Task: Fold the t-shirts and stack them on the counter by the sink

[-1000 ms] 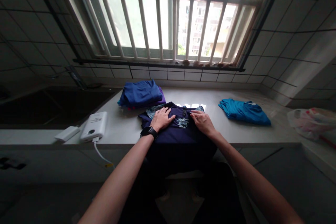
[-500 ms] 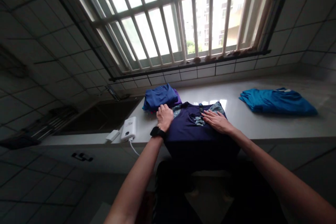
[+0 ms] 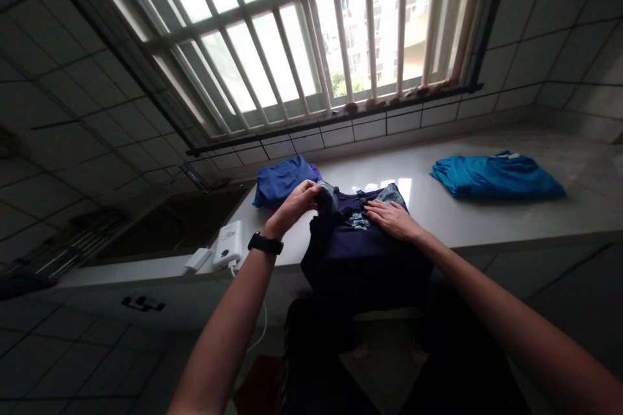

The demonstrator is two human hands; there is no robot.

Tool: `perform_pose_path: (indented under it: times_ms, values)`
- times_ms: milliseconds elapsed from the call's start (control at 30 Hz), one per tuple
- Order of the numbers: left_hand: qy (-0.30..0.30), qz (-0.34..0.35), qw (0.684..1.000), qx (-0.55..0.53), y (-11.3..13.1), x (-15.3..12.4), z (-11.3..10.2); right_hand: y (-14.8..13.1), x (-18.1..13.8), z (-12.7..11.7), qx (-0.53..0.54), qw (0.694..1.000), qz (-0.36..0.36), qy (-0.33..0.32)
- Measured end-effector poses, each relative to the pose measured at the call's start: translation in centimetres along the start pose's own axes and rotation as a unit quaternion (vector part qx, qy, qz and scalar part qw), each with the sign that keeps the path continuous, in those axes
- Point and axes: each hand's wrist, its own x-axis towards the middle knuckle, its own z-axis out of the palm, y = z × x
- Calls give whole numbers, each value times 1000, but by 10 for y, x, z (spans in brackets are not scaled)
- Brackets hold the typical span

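Observation:
A dark navy shirt (image 3: pixel 348 249) with patterned shoulders lies over the counter's front edge, its lower part hanging down. My left hand (image 3: pixel 298 201), a black watch on its wrist, pinches the shirt's left shoulder and holds that part lifted off the counter. Spread flat on the upper chest, by the light print, rests my right hand (image 3: pixel 392 219). Behind my left hand sits a pile of folded blue clothes (image 3: pixel 282 180) with a bit of purple showing.
A teal folded garment (image 3: pixel 496 176) lies on the counter (image 3: pixel 452 224) to the right. On the left are a white power bank (image 3: pixel 228 243) with a cable, a small white block (image 3: pixel 197 259) and a dark sink (image 3: pixel 180 220). A barred window (image 3: pixel 292 45) is above.
My left hand has closed on the shirt's left shoulder and raised it, folding the cloth up. My right hand stays on the chest. The whole view has shifted slightly.

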Motion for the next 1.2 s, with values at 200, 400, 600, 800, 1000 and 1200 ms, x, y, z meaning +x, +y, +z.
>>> perform_pose_path:
  times_ms: [200, 400, 600, 800, 1000, 1200]
  values:
    - [-87, 139, 951, 261, -10, -21, 71, -2, -1, -4, -8, 1000, -3, -15]
    - [-99, 136, 869, 465, -47, -43, 105, -3, -1, 0, 21, 999, 13, 26]
    - [-91, 113, 917, 372, -40, -32, 86, -4, -7, -17, 124, 981, 67, 136]
    - [60, -15, 933, 355, -25, -9, 67, 13, 1, -54, 216, 906, 332, 148]
    - [-83, -110, 958, 252, -15, 32, 61, 9, 37, -58, 379, 864, 322, -75]
    - [92, -11, 955, 281, 15, 113, 35, 24, 133, -93, 288, 923, 251, 53]
